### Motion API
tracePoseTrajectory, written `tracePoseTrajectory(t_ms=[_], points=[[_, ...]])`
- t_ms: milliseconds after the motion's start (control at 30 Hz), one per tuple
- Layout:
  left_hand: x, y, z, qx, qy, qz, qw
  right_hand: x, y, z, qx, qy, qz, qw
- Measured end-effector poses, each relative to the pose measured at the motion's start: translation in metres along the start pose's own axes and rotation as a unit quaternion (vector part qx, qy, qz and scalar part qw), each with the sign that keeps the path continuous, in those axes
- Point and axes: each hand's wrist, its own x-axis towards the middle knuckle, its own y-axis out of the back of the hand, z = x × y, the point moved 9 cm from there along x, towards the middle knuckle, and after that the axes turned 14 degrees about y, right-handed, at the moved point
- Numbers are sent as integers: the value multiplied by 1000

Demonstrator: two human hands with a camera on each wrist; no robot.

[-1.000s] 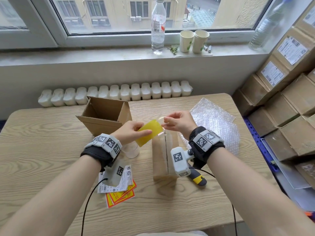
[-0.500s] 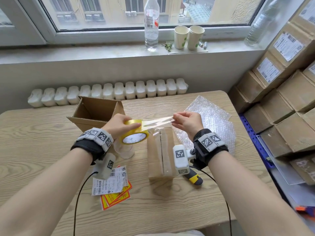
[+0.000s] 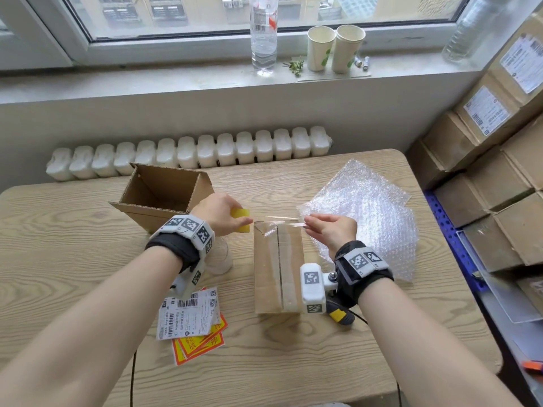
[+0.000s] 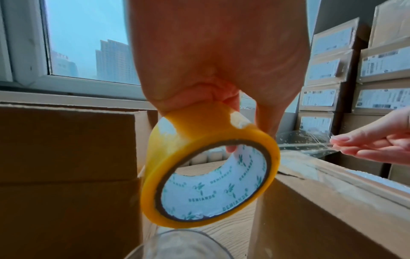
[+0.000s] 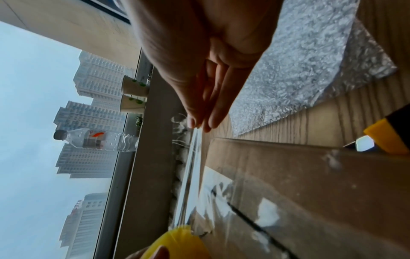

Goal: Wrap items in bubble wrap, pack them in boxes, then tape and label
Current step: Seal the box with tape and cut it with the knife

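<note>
The closed box (image 3: 277, 267) lies on the wooden surface (image 3: 293, 362) in front of the person, its centre seam already taped lengthwise, and a clear strip of tape (image 4: 303, 142) is stretched in the air just above its far end. The left hand (image 3: 219, 212) grips the yellow tape roll (image 4: 208, 168), a finger hooked through the core; the right hand (image 3: 330, 230) pinches the strip's free end between its fingertips. From here the strip looks likely to twist or fold and stick to itself if tension slackens, or to land crooked or wrinkled. An open box (image 3: 164, 192) stands left, bubble wrap (image 3: 364, 212) right, labels (image 3: 188, 315) nearer.
</note>
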Motion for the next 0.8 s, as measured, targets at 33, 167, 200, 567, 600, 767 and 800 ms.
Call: tracePoseTrajectory(t_ms=[33,167,200,567,600,767,800], points=[[1,-1,0,3,4,2,1000,2,0,3,-3,-1,2,1000],[6,-5,0,10,20,-6,1000,7,0,9,-11,-10,3,1000],[7,-6,0,12,22,-8,1000,8,0,11,-13,-14,2,1000],[17,-13,3,31,33,-29,999,8,1,19,-54,-26,11,998],[18,-14,3,34,35,-27,998,8,0,20,-65,-27,10,997],[25,-22,3,46,33,-30,998,13,-6,18,-204,10,-6,979],[26,-23,2,47,34,-31,998,13,-7,17,-240,26,-11,970]])
